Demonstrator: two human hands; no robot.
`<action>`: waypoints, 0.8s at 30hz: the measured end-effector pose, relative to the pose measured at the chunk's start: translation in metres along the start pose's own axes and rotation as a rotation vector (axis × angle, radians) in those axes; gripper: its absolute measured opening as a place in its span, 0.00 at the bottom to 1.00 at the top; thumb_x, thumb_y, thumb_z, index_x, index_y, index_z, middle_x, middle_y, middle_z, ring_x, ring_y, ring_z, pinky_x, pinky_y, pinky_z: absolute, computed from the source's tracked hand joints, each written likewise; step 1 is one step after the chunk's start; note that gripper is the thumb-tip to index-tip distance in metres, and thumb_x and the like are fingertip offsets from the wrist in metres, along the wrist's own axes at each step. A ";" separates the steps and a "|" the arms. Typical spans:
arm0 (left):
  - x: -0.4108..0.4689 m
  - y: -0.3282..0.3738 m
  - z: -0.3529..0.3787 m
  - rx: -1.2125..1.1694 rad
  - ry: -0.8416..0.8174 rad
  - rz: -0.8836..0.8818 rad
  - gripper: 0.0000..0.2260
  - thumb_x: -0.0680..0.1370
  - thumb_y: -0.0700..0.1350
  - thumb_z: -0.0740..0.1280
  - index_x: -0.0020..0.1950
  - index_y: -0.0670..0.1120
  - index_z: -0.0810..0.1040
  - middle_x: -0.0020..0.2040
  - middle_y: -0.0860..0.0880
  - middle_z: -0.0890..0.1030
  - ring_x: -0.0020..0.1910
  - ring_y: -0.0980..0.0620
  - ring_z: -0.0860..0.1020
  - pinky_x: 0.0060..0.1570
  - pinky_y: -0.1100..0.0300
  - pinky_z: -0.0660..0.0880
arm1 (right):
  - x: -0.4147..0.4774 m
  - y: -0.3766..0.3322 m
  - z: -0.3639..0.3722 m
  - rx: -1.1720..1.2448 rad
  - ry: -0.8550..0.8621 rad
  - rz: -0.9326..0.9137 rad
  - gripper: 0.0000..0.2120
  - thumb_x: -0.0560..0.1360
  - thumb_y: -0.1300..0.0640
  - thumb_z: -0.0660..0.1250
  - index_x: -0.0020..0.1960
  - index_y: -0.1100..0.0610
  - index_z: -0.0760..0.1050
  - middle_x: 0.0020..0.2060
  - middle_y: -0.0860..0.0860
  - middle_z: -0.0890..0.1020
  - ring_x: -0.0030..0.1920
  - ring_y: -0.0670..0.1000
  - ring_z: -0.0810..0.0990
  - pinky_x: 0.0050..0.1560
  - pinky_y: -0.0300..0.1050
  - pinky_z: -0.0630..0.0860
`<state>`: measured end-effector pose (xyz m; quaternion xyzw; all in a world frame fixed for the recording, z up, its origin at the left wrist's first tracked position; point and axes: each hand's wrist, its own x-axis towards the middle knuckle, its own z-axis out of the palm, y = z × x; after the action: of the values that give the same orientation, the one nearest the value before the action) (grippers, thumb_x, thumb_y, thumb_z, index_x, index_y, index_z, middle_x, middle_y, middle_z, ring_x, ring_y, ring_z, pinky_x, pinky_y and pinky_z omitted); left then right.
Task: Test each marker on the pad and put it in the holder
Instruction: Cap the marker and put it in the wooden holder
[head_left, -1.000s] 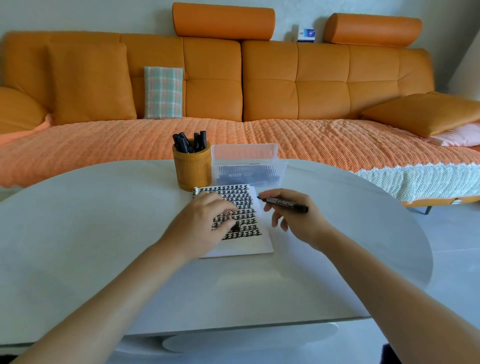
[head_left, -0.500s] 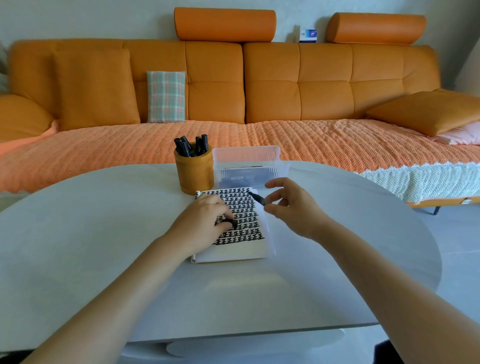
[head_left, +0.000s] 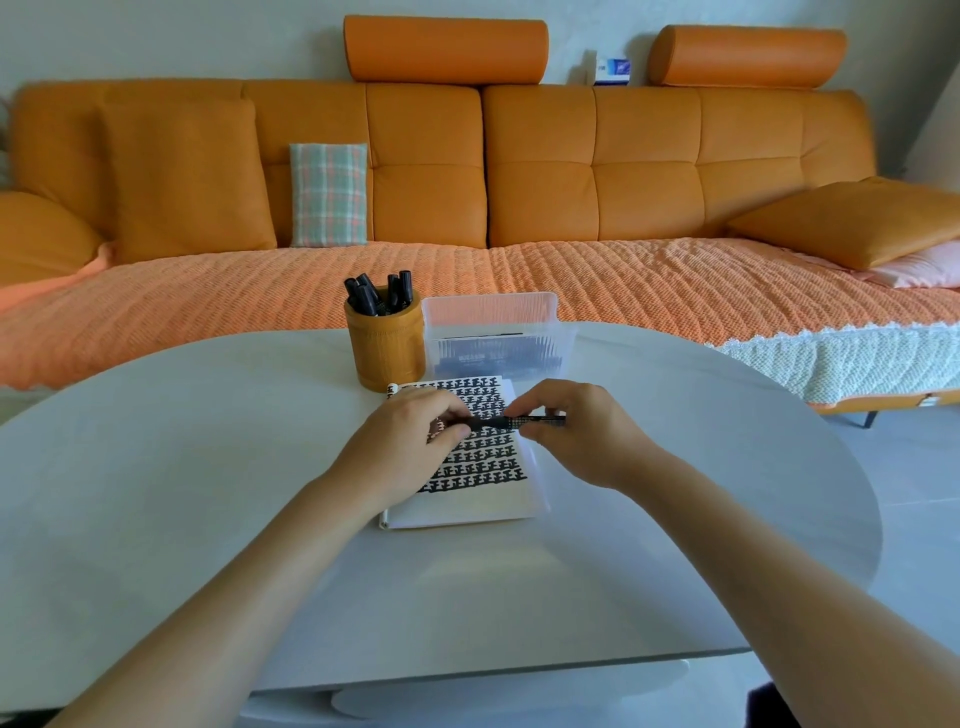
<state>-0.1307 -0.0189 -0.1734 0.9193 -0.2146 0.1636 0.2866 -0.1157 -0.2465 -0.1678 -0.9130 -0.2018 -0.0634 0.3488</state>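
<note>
Marker (head_left: 511, 422) first: where do we have it in the head view?

We see it lying level in the air just above the pad (head_left: 467, 501), bridging the gap between our two hands. Our right hand (head_left: 584, 439) grips the barrel, fingers and thumb closed round it. Our left hand (head_left: 408, 447) pinches the other end between thumb and fingertips.

Is the cap on?

We cannot tell; our left fingers cover that end.

And the pad itself?

It lies flat on the pale table (head_left: 208, 467), its page filled with rows of black marks, with a blank strip along the near edge. Our left wrist hangs over its left side.

Where do we find the holder?

Round and tan, the holder (head_left: 387, 353) stands upright just beyond the pad's far left corner, with several dark markers (head_left: 376, 296) poking out of it. Close against its right side we see a clear plastic box (head_left: 550, 332), with more dark pens showing dimly through its wall. Behind the table runs an orange sofa (head_left: 540, 202) with a plaid cushion (head_left: 328, 195).
</note>
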 end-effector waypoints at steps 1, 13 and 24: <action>0.000 0.001 0.000 -0.003 -0.019 0.004 0.05 0.78 0.47 0.68 0.53 0.50 0.80 0.46 0.59 0.77 0.47 0.61 0.73 0.46 0.64 0.70 | 0.000 -0.001 0.001 0.008 -0.011 -0.007 0.09 0.76 0.55 0.70 0.51 0.42 0.82 0.46 0.37 0.81 0.46 0.45 0.78 0.50 0.40 0.75; 0.002 0.003 -0.005 -0.077 -0.072 0.055 0.06 0.78 0.44 0.68 0.55 0.49 0.81 0.45 0.55 0.78 0.45 0.59 0.75 0.44 0.63 0.71 | -0.003 -0.012 0.001 -0.031 0.011 -0.094 0.04 0.73 0.51 0.73 0.47 0.44 0.80 0.38 0.39 0.79 0.38 0.37 0.76 0.39 0.33 0.68; -0.003 -0.005 -0.013 -0.037 0.065 0.190 0.07 0.75 0.41 0.72 0.52 0.43 0.84 0.42 0.49 0.81 0.43 0.50 0.77 0.43 0.53 0.74 | 0.004 -0.034 0.007 -0.169 0.015 -0.134 0.07 0.78 0.49 0.67 0.47 0.49 0.84 0.33 0.47 0.81 0.35 0.48 0.75 0.37 0.47 0.71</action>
<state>-0.1329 -0.0065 -0.1663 0.8835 -0.2945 0.2160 0.2935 -0.1266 -0.2172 -0.1512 -0.9231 -0.2539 -0.1103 0.2670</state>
